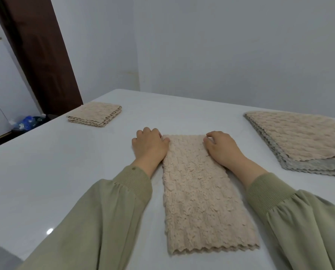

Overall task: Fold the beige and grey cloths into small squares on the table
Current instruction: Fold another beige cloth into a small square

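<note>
At frame centre the left hand (pixel 150 144) and right hand (pixel 223 148) each grasp a far corner of the folded beige cloth (pixel 199 193) — fingers curled.

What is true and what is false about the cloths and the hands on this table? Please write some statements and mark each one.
1. The beige strip lies flat on the table, folded long and narrow. True.
2. The left hand and the right hand hold the strip at its near end. False: they grip its two far corners, with fingers curled.
3. A folded beige square lies at the far left of the table. True.
4. The pile on the right has a grey cloth on top. False: a beige cloth is on top, and the grey cloth shows beneath it.
</note>
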A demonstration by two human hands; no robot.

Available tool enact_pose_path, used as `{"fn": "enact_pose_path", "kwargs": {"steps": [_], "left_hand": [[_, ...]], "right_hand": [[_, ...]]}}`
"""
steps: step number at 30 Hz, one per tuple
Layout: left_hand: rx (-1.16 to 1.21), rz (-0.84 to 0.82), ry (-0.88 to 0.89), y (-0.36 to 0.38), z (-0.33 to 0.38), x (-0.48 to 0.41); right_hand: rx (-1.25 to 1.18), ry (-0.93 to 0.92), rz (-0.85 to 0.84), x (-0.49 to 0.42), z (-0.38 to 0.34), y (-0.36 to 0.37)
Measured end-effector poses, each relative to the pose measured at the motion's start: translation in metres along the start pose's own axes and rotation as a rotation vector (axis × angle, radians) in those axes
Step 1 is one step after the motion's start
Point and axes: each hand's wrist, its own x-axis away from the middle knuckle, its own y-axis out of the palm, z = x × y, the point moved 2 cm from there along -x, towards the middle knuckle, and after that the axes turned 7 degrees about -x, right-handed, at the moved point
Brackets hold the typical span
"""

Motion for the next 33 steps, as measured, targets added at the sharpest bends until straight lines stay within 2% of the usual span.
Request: {"fn": "enact_pose_path", "kwargs": {"steps": [5, 9, 12, 18, 21, 26, 30, 33], "left_hand": [[0.085, -0.023, -0.029, -0.001, -0.004, -0.012], [0.164, -0.049, 0.015, -0.002, -0.005, -0.012], [0.454, -0.054, 0.059, -0.002, -0.006, -0.007], [0.972, -0.079, 0.011, -0.011, 0.002, 0.005], [1.082, -0.068, 0.007, -0.014, 0.005, 0.006], [1.194, -0.05, 0.037, -0.016, 0.003, 0.006], [1.268, -0.084, 0.038, -0.017, 0.004, 0.007], [1.326, -0.156, 0.024, -0.015, 0.003, 0.005]], "right_hand": [[0.048, -0.007, -0.065, -0.015, 0.003, 0.004], [0.04, -0.029, -0.084, -0.018, 0.008, 0.004], [0.016, -0.011, -0.085, -0.017, 0.008, 0.003], [-0.047, 0.017, -0.07, -0.012, 0.001, -0.002], [-0.244, 0.042, -0.09, -0.004, -0.004, -0.008], [-0.868, 0.13, -0.038, -0.003, 0.0, -0.011], [-0.999, 0.117, 0.047, -0.004, -0.001, -0.011], [-0.98, 0.033, 0.144, -0.004, -0.005, -0.016]]}}
